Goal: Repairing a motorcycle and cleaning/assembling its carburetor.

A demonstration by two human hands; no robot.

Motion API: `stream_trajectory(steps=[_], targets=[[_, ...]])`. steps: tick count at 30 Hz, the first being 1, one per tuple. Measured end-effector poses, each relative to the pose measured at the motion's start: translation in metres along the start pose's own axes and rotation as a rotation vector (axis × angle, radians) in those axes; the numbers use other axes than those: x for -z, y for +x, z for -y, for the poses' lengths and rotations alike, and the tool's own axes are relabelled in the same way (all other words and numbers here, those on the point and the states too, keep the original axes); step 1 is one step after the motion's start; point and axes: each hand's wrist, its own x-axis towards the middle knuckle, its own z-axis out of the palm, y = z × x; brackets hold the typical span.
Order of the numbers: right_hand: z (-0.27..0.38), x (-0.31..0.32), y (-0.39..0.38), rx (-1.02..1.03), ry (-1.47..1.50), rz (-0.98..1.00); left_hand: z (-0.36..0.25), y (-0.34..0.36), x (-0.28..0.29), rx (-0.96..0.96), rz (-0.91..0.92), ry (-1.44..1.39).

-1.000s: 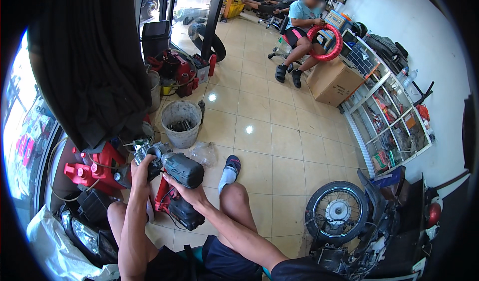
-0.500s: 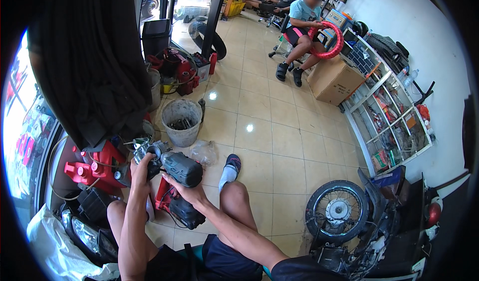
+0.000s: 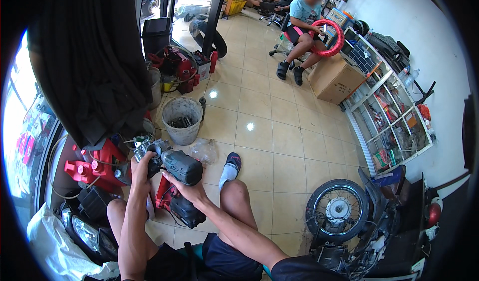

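Observation:
My left hand (image 3: 141, 166) is closed on a silver carburetor (image 3: 149, 150) at the lower left of centre. My right hand (image 3: 190, 190) grips a dark grey plastic housing (image 3: 183, 167) right beside the carburetor, the two parts touching. Under my hands sit a red object (image 3: 162, 191) and another black casing (image 3: 185, 208) with a thin cable, partly hidden by my arm. Red jugs (image 3: 95, 167) stand left of my hands.
A bucket (image 3: 182, 119) of metal parts and a plastic bag (image 3: 202, 151) lie ahead. A motorbike wheel (image 3: 337, 208) is at right. A seated co-worker (image 3: 302, 14) holds a red ring (image 3: 333, 49) beside a cardboard box (image 3: 332, 81); another person (image 3: 279, 4) sits behind.
My hands and the parts in them have barely moved. The co-worker's hand and the red ring have shifted slightly, and a small pale item now shows in that hand.

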Motion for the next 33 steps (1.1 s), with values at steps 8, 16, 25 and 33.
stream_trajectory(steps=[8,16,25,33], targets=[[0.0,0.0013,-0.0015,-0.144,0.045,0.045,-0.0026,-0.0031,-0.0022,0.013,-0.009,0.013],[-0.0014,0.0007,-0.0006,-0.167,-0.026,0.037,0.0008,0.0009,-0.0002,0.016,0.046,0.011],[-0.003,-0.0016,0.0006,-0.053,-0.056,-0.003,0.0018,0.0026,0.0012,0.024,0.058,0.019],[-0.0027,-0.0011,-0.0013,-0.045,-0.024,0.009,-0.0001,-0.0012,-0.0009,0.009,-0.001,0.016]])
